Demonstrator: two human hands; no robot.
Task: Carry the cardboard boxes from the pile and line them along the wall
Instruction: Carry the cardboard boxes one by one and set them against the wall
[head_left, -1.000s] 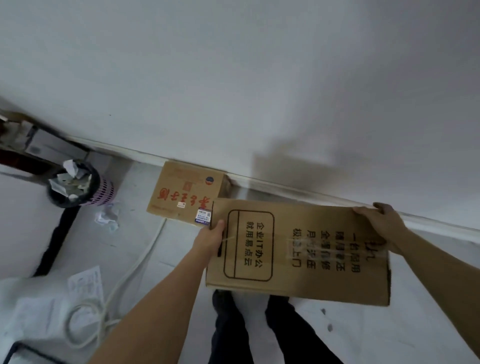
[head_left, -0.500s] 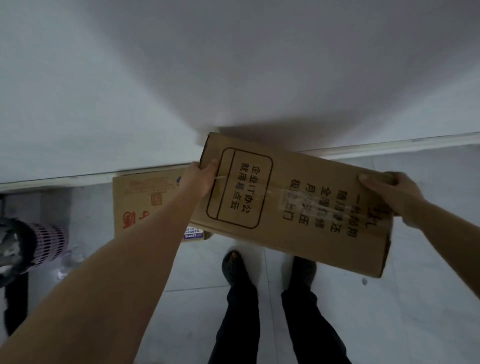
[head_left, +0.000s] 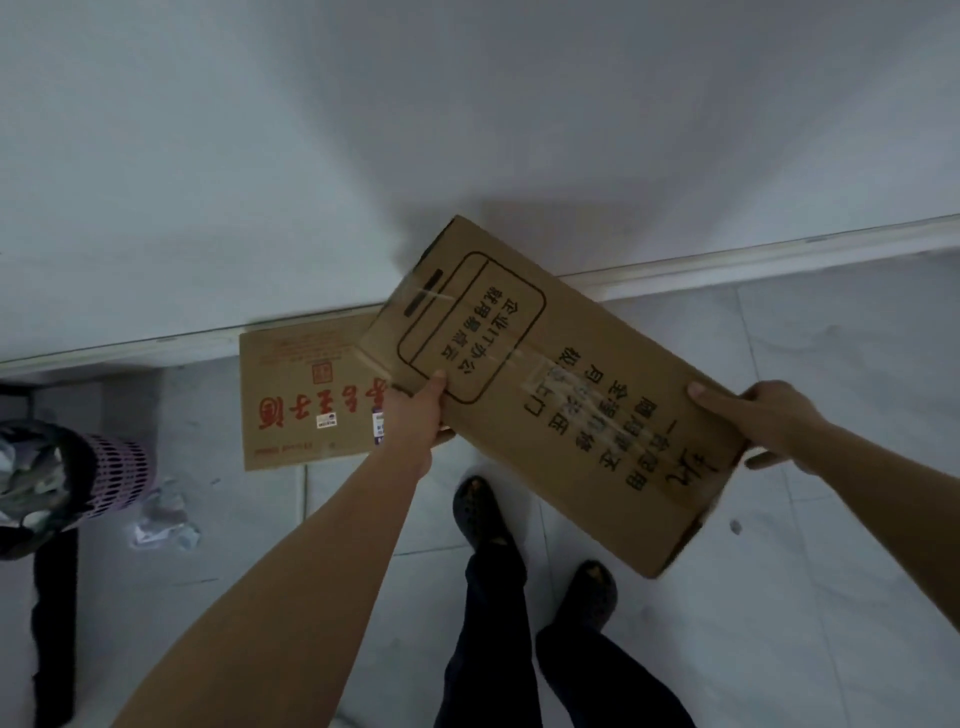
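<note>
Clasped tilted long box (head_left: 561, 415) in left grip (head_left: 415, 415) and right grip (head_left: 769, 421); risked knocking red-lettered box (head_left: 301, 395) at nine o'clock.

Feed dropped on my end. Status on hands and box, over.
Left hand and right hand both grip the long box, one toward each end. Box askew to the wall, not set down. Its left end overlaps the red-lettered box in view.

A plain white wall (head_left: 467, 104) meets a pale baseboard (head_left: 779, 254). The grey tiled floor (head_left: 831, 571) is dimly lit. A bin (head_left: 111, 475) stands left.
</note>
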